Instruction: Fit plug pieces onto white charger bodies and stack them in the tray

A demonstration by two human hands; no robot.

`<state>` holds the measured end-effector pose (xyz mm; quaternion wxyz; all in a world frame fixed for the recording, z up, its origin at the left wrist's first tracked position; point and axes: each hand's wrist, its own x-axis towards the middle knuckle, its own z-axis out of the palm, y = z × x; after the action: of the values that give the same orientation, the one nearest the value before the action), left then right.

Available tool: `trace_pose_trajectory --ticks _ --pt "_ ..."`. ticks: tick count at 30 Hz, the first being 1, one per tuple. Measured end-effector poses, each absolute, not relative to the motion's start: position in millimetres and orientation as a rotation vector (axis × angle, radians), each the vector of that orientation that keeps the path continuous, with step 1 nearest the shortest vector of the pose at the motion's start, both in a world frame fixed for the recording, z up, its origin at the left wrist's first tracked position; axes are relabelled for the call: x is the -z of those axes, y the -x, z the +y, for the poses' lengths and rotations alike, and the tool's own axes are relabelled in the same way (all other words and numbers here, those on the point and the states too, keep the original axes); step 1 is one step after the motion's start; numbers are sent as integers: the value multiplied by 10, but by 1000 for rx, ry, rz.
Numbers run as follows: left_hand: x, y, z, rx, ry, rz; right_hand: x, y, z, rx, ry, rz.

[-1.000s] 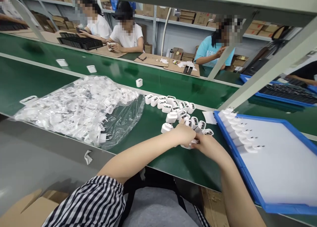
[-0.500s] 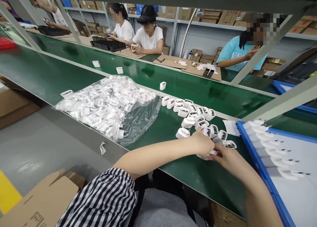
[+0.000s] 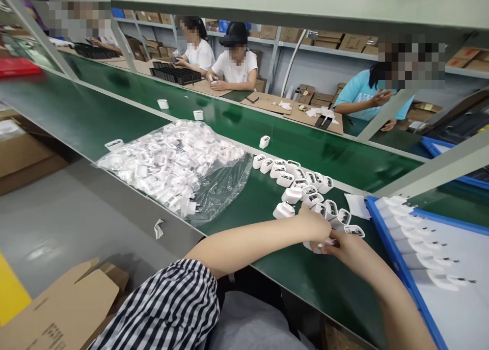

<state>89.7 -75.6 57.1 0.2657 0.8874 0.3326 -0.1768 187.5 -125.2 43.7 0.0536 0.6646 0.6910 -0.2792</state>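
Note:
My left hand (image 3: 315,225) and my right hand (image 3: 346,245) meet low over the green bench. Their fingers are closed around a white plug charger housing (image 3: 306,245), mostly hidden by the hands. Just beyond them stand several open-ended white charger housings (image 3: 285,179) in loose rows, with dark parts showing inside. Two more chargers lie by my left wrist, one of them a white plug charger (image 3: 283,211) with its pins up. Right of my hands, white plug chargers (image 3: 416,245) lie in a row in a blue-rimmed tray (image 3: 410,284), pins pointing right.
A clear plastic bag (image 3: 229,184) full of white plug parts lies to the left. Single housings, such as a white housing (image 3: 264,141), stand on the green belt (image 3: 225,118). Metal uprights frame the bench. Co-workers sit opposite near black trays (image 3: 175,74). A cardboard box (image 3: 57,309) is below left.
The view has tilted and shifted slightly, so the scene sits a little lower and to the right. My hands stay together at the same spot. The co-worker in blue has lowered a hand.

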Motion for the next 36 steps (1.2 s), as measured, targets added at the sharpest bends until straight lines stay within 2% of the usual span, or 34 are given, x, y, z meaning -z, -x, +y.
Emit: trace_pose_trajectory --ticks 2,7,11,14,19,24,27,29,32,36 --pt "-643 -761 -791 402 -2429 921 -454 -1907 -1259 834 -2029 2071" --pt "-688 111 -858 -130 -2376 1131 -476 -1945 -1532 912 -2104 2099" --pt "-342 608 -772 -85 -2096 1221 -360 -1679 -1743 1069 -2210 2186" --pt "-52 495 -802 -153 -1990 1085 -244 -1486 -1759 1097 -2352 2218" --pt "194 83 -1017 -363 -1932 1136 -287 -1627 -1613 1397 -2348 2220" --pt "223 -21 -1097 -455 -1901 1230 -412 -1676 -939 795 -2518 2454" --pt "228 -40 -1027 -407 -1906 1304 -330 -1508 -532 764 -2232 2567" --pt "238 -53 -945 -358 -1921 1322 -231 -1403 -407 822 -2125 2596" --pt "254 -65 -824 -312 -1967 1307 -76 -1310 -405 1021 -2338 2541" --pt "269 -74 -779 -344 -2051 1276 92 -1226 -479 1738 -2777 2234"
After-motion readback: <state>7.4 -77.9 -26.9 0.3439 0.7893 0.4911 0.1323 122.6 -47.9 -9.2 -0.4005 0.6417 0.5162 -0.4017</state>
